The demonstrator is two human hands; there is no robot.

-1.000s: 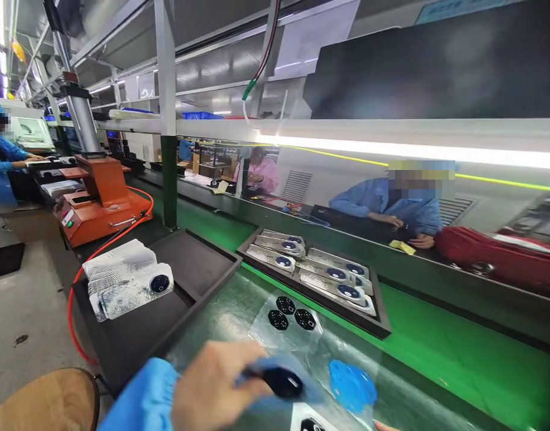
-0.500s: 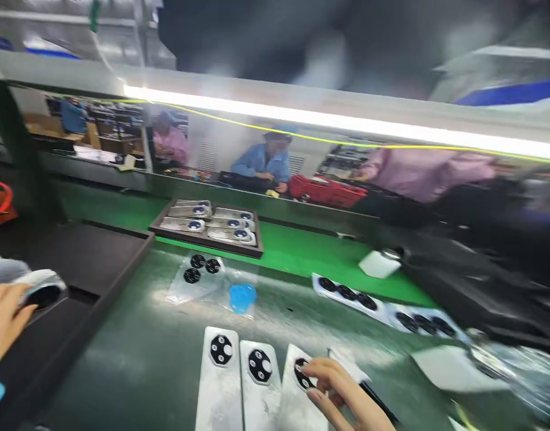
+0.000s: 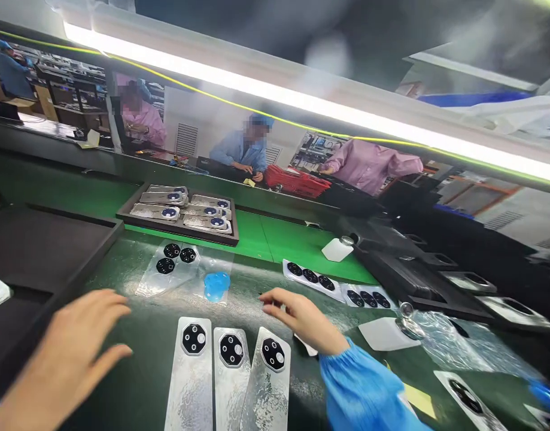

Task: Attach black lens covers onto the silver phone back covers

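My left hand (image 3: 77, 353) hovers over the left of the green bench, thumb and fingers spread with nothing in them. My right hand (image 3: 301, 314), in a blue sleeve, hangs above the bench beyond the panels, thumb and fingers slightly apart and nothing visible between them. Three silvery panels that look like phone back covers, a left one (image 3: 191, 377), a middle one (image 3: 230, 383) and a right one (image 3: 268, 389), lie side by side below the hands. Each bears a black camera plate at its top. The right panel is tilted and overlaps the middle one.
Behind are blue putty (image 3: 216, 286), a film with black discs (image 3: 151, 281), strips of discs (image 3: 311, 276) and a tray of panels (image 3: 180, 230). White bottles (image 3: 337, 250) (image 3: 386, 334) and clear plastic (image 3: 458, 341) are right. A black tray (image 3: 63, 239) is left. Co-workers sit beyond.
My left hand has let go of the panel in the left tray and moved right over the bench. My right hand has lifted off the right panel and moved farther away. The view has shifted right.
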